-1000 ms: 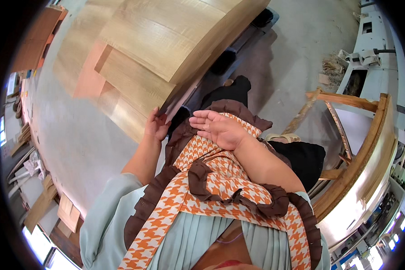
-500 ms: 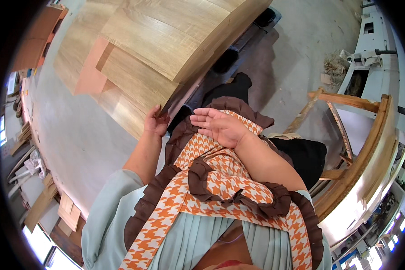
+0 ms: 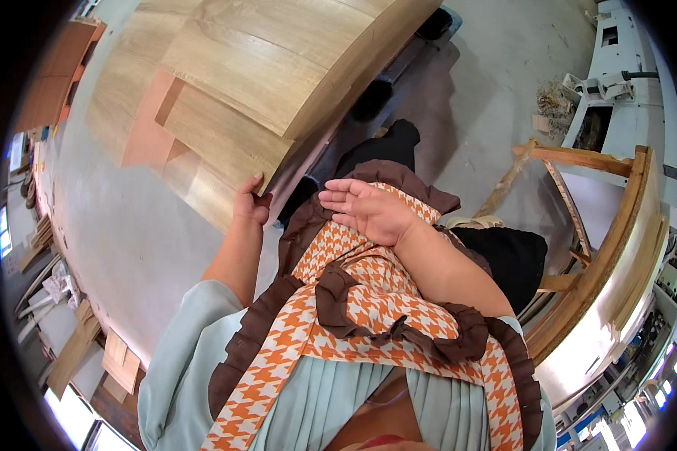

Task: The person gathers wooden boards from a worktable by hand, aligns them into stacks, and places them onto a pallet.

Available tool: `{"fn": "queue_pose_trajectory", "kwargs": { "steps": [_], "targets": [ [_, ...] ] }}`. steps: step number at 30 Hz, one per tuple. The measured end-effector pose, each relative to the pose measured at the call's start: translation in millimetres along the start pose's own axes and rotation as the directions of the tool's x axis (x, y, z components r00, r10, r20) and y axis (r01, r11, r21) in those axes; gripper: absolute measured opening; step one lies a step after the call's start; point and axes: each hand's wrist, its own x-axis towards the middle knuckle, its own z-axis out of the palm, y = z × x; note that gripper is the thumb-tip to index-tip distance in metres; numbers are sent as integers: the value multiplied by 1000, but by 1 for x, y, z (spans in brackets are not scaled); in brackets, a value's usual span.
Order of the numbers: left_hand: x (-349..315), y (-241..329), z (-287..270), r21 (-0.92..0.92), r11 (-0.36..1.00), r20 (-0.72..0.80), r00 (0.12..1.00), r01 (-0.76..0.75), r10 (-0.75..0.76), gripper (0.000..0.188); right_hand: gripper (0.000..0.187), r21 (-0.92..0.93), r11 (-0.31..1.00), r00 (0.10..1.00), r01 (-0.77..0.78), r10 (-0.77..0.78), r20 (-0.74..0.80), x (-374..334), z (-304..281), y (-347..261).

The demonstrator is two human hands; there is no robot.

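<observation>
A stack of light wood-grain panels (image 3: 256, 71) lies in front of me, its upper pieces overlapping unevenly. My left hand (image 3: 253, 201) is at the near corner of one wood-grain panel (image 3: 226, 139), the corner pinched between thumb and fingers; part of the grip is hidden. Palm up, my right hand (image 3: 368, 210) rests over my orange-and-white apron (image 3: 353, 259), fingers stretched out and holding nothing. It is to the right of the stack's near edge, apart from it. A pinkish flat surface (image 3: 148, 128) shows between the panels on the left.
Under the stack is a dark pallet (image 3: 399, 71) with openings, close to my feet. A curved wooden frame (image 3: 632, 225) stands at the right, near a pale machine (image 3: 632, 60). Wood offcuts (image 3: 119, 361) lie at the lower left; debris (image 3: 555, 105) is on the floor beyond.
My left hand has shifted slightly left at the panel's corner, its fingers closer together. My right hand stays almost still. The view has shifted a little.
</observation>
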Motion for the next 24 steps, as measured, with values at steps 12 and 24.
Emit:
{"fn": "queue_pose_trajectory", "kwargs": {
  "steps": [12, 24],
  "targets": [
    [-5, 17, 36, -254, 965, 31, 997, -67, 77, 34, 47, -75, 997, 999, -29, 26, -39, -2, 6, 2],
    [36, 12, 13, -279, 959, 100, 992, -44, 75, 37, 51, -180, 983, 999, -42, 39, -21, 4, 22, 13]
  ]
}}
